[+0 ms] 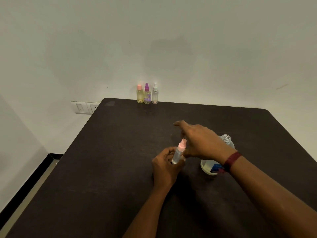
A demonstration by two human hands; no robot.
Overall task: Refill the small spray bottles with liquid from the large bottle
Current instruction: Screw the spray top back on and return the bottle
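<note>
The left hand (pixel 167 164) gripped a small clear spray bottle (pixel 178 152) with its fingers curled around the lower part of it. The bottle stood a little tilted on the dark surface (pixel 120 160), near the middle, and its pink sprayer top (pixel 182 145) was on the neck. The right hand (pixel 200 141) was open, with the fingers stretched out and pointing to the left, just beside the pink top and a little above it. I could not tell if the thumb touched the bottle, because this part was blurred. A dark red band (pixel 231 161) was around the right wrist.

The large bottle (pixel 210 166) was on the surface just to the right of the small one, mostly hidden behind the right hand and wrist. Its neck (pixel 226 138) was open, without a cap, and a blue label showed on its pale body. Whether it stood fully upright was not clear.

Three other small spray bottles stood in a row at the far edge of the surface, close to the wall (pixel 205 48): a yellowish one with a pink cap (pixel 140 95), one with a purple top (pixel 147 96), and a clear one with a white top (pixel 155 94). They were close together and well apart from the hands. A white socket plate (pixel 85 108) was on the wall, at the far left corner of the surface.
</note>
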